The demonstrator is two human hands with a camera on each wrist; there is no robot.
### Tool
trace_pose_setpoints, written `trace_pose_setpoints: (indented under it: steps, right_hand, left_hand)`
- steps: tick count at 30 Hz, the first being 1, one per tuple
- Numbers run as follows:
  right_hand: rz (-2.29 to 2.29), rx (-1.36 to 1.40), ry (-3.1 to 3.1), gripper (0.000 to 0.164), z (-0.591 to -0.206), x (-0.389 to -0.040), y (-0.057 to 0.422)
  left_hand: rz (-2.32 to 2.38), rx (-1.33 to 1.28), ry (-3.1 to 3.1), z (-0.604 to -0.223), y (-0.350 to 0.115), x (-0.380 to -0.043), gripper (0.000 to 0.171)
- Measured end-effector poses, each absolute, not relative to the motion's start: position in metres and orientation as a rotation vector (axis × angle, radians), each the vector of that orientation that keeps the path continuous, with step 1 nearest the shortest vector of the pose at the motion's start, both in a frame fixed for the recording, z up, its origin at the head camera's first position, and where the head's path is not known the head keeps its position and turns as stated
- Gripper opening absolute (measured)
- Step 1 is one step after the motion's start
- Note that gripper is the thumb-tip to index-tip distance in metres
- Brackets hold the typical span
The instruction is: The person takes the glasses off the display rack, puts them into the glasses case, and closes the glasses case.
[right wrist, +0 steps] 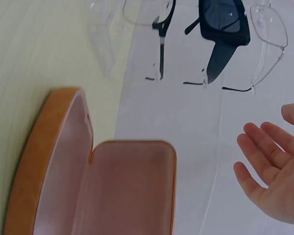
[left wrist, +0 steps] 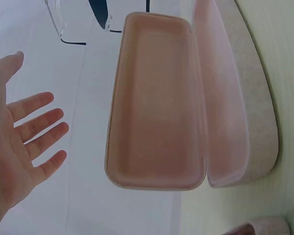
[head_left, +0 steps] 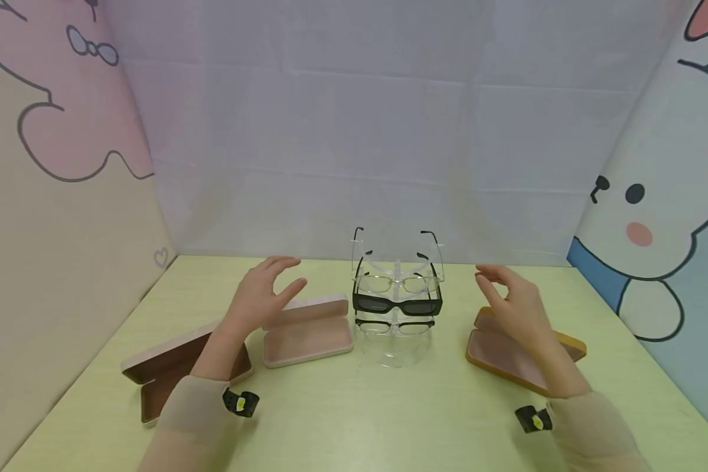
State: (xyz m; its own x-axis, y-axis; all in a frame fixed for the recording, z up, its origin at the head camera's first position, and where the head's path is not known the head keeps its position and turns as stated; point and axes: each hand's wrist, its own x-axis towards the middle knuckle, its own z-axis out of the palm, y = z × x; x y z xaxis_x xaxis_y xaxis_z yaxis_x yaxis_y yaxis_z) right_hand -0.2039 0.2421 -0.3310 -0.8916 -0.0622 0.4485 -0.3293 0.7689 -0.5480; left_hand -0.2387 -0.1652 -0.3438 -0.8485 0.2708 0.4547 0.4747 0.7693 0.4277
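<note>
A clear display stand (head_left: pixel 396 357) in the middle of the table bears three pairs of glasses, one above another. On top are thin-framed glasses (head_left: pixel 375 284), below them black sunglasses (head_left: pixel 397 306), and lowest a pair with dark upper rims (head_left: pixel 396 326). My left hand (head_left: pixel 256 298), fingers spread and holding nothing, hovers over an open cream glasses case (head_left: pixel 308 342) with pink lining. To the right of the stand, my right hand (head_left: pixel 516 305) is raised with loosely bent fingers, also holding nothing. Under it lies an open orange-brown glasses case (head_left: pixel 488 354), partly hidden by the forearm.
Another open glasses case (head_left: pixel 171 351), pale outside with brown lining, lies at the left under my left forearm. The light wooden table (head_left: pixel 377 419) ends at a white back curtain (head_left: pixel 330 131). Cartoon-printed panels (head_left: pixel 649 196) enclose the sides.
</note>
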Motion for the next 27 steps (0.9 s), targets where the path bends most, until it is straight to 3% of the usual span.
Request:
trace_pose_setpoints:
  steps: [16,27]
  right_hand:
    - [1.203,0.242,-2.449,0.031,-0.33,-0.203,0.212]
    - [1.404,0.182,-2.407,0.038,-0.335,-0.205,0.197]
  left_hand:
    - [-0.989,-0.497,-2.436,-0.344,-0.121,-0.24,0.031]
    - [-1.124,-0.508,-2.335,-0.347,-0.088,-0.234,0.019]
